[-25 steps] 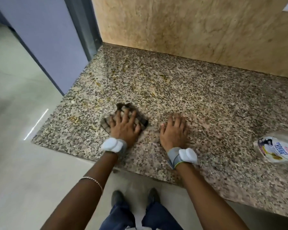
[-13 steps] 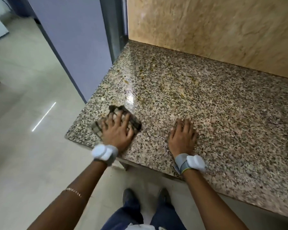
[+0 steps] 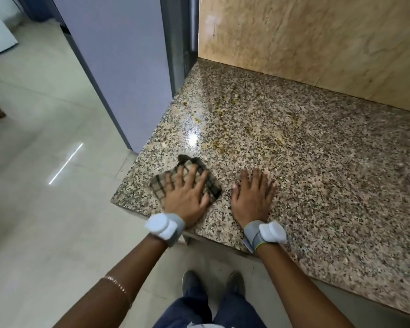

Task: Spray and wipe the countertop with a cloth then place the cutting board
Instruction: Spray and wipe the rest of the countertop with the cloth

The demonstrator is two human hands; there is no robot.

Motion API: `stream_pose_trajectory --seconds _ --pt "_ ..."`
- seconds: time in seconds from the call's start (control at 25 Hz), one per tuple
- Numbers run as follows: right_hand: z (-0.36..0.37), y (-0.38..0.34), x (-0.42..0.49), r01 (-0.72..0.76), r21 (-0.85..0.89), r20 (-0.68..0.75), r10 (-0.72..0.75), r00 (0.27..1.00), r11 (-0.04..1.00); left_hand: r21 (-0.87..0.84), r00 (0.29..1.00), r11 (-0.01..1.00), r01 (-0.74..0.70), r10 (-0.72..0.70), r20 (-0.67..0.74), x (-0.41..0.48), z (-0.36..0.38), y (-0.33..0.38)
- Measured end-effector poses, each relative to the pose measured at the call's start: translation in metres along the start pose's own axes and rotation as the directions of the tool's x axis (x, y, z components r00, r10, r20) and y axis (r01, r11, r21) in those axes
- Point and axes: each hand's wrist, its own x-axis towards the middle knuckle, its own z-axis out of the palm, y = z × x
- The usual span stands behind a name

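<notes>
Pressing cloth [image 3: 160, 185] onto countertop [image 3: 317, 162] | left grip [image 3: 187, 195] spread flat | right grip [image 3: 253, 197] spread on stone

Even, soft light; a glare spot on the countertop [image 3: 193, 139] just beyond the left hand [image 3: 186, 197]; wide-angle bending at edges.

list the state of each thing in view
speckled granite countertop: yellowish smears toward the wall
brown checked cloth: flat on the countertop, pressed under the left hand
left hand: open, fingers spread on cloth
right hand: open, flat on bare stone
</notes>
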Motion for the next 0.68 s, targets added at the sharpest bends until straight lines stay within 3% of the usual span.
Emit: stream_pose_trajectory --seconds 0.08,0.24,0.44,0.6,0.68 --pt "0.001 0.0 0.001 0.003 -0.006 0.004 -0.003 1.0 1.0 -0.024 1.0 1.0 -0.017 0.016 -0.009 0.05 -0.006 -0.014" --pt "0.003 0.0 -0.001 -0.003 -0.012 -0.007 0.002 1.0 1.0 -0.068 0.966 0.965 0.253 -0.255 -0.029 0.081 -0.01 -0.067" --pt "0.006 0.0 0.002 0.002 -0.045 -0.042 -0.004 0.999 0.999 -0.038 1.0 0.999 0.0 0.0 -0.009 0.081 -0.005 -0.01" --pt "0.007 0.001 0.001 -0.005 -0.064 -0.075 0.0 0.997 0.998 -0.12 0.96 0.955 0.272 -0.278 -0.038 0.126 -0.013 -0.075" --pt "0.007 -0.001 0.001 -0.009 -0.065 -0.082 0.004 0.997 0.998 -0.126 0.927 0.921 0.37 -0.374 -0.013 0.134 -0.014 -0.075"
